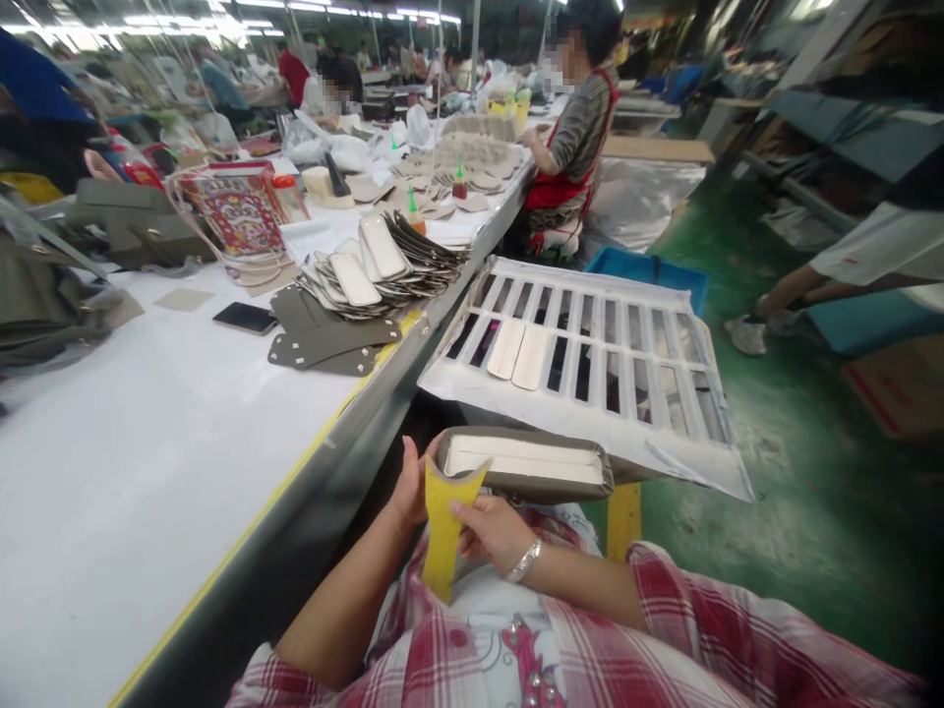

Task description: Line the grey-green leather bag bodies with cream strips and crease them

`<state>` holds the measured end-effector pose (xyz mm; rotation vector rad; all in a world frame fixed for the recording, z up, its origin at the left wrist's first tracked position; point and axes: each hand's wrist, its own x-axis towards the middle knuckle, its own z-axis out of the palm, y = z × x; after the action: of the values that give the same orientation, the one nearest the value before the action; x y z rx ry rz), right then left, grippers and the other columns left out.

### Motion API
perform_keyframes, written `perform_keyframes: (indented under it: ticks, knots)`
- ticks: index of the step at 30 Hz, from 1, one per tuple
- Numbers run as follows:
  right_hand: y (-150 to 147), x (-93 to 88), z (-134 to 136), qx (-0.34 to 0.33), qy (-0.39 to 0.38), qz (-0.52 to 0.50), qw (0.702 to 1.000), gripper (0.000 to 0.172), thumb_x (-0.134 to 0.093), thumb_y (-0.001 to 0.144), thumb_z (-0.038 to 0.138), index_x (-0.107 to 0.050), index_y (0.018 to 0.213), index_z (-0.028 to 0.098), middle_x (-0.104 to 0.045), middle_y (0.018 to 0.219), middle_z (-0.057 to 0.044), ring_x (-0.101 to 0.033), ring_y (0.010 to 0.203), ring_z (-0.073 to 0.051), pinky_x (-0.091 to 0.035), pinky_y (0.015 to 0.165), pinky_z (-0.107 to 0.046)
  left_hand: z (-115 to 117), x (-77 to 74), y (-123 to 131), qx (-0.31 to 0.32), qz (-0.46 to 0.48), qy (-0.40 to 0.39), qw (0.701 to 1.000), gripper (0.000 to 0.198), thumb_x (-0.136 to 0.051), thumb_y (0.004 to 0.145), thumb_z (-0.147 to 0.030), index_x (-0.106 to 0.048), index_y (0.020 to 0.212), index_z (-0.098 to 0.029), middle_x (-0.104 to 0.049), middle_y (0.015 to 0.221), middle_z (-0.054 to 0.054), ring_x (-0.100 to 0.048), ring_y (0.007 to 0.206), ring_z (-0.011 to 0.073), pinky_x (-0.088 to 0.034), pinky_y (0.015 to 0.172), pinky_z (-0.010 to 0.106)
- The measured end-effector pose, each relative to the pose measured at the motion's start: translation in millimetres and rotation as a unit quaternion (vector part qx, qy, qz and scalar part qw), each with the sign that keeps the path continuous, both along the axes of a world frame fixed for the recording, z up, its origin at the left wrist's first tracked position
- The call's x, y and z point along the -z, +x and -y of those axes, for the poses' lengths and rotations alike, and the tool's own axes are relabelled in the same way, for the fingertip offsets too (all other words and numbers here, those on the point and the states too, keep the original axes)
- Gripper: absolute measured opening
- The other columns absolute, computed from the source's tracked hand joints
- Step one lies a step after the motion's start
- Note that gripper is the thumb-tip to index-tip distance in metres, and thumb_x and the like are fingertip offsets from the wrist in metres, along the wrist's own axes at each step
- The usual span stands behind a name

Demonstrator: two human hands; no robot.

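Above my lap is a dark olive piece [547, 482] with a rounded-rectangle shape and a cream inner panel [525, 460]. My left hand [417, 479] holds it at its left end, thumb raised, the other fingers partly hidden behind it. My right hand [496, 531] pinches a yellow piece [442, 531] with a curved, two-pointed top edge. That curved edge lies against the lower left corner of the olive piece. A silver bracelet is on my right wrist.
A white slatted rack [626, 344] bearing two cream panels [518, 356] stands ahead. Left is a white table [147, 472] with a phone [246, 318], olive straps [331, 344] and stacked pieces [376, 265]. A seated person [582, 128] works beyond; another person's arm reaches in at right.
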<state>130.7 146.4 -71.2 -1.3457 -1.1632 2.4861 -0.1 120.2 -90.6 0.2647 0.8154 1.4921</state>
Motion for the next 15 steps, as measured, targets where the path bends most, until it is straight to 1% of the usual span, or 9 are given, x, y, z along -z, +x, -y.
perform_keyframes:
  ticks: [3, 5, 7, 12, 15]
  knots:
    - [-5, -2.6, -3, -0.016, -0.048, -0.003, 0.999, 0.020, -0.058, 0.078, 0.032, -0.054, 0.078, 0.013, -0.060, 0.058, -0.002, -0.052, 0.041, -0.009, -0.043, 0.040, -0.018, -3, 4.8, 1, -0.023, -0.032, -0.011, 0.999, 0.068, -0.020, 0.081, -0.068, -0.040, 0.127, -0.023, -0.061, 0.110, 0.005, -0.055, 0.103, 0.0247, -0.043, 0.088, 0.034]
    - [-6, -3.1, -7, -0.031, -0.072, -0.019, 0.997, 0.024, -0.060, 0.076, 0.035, -0.055, 0.080, 0.012, -0.062, 0.061, -0.003, -0.053, 0.042, -0.009, -0.045, 0.041, -0.019, -6, 8.3, 0, -0.032, -0.054, -0.022, 0.998, 0.066, -0.023, 0.082, -0.066, -0.040, 0.128, -0.022, -0.061, 0.111, 0.006, -0.054, 0.105, 0.0236, -0.041, 0.092, 0.034]
    - [-4, -1.7, -12, -0.048, -0.085, -0.039, 0.994, 0.031, -0.063, 0.072, 0.040, -0.055, 0.081, 0.011, -0.062, 0.061, -0.004, -0.054, 0.042, -0.010, -0.045, 0.042, -0.019, -9, 10.3, -1, -0.032, -0.079, -0.036, 0.996, 0.065, -0.026, 0.082, -0.065, -0.041, 0.127, -0.020, -0.060, 0.112, 0.007, -0.053, 0.108, 0.0230, -0.039, 0.095, 0.034]
    - [-1, 2.2, -21, -0.061, -0.095, -0.064, 0.991, 0.053, -0.069, 0.054, 0.056, -0.056, 0.077, 0.010, -0.060, 0.053, -0.005, -0.053, 0.040, -0.012, -0.044, 0.038, -0.021, -13, 6.6, -3, -0.028, -0.188, -0.088, 0.978, 0.059, -0.032, 0.082, -0.062, -0.049, 0.122, -0.022, -0.059, 0.115, 0.005, -0.049, 0.112, 0.0227, -0.035, 0.099, 0.034]
    - [-1, 2.4, -26, -0.079, -0.102, -0.064, 0.990, 0.058, -0.067, 0.051, 0.061, -0.058, 0.075, 0.009, -0.060, 0.053, -0.006, -0.053, 0.039, -0.012, -0.042, 0.038, -0.021, -15, 3.7, -4, -0.025, -0.240, -0.122, 0.963, 0.055, -0.033, 0.083, -0.060, -0.051, 0.120, -0.024, -0.061, 0.112, 0.003, -0.050, 0.111, 0.0227, -0.036, 0.098, 0.034]
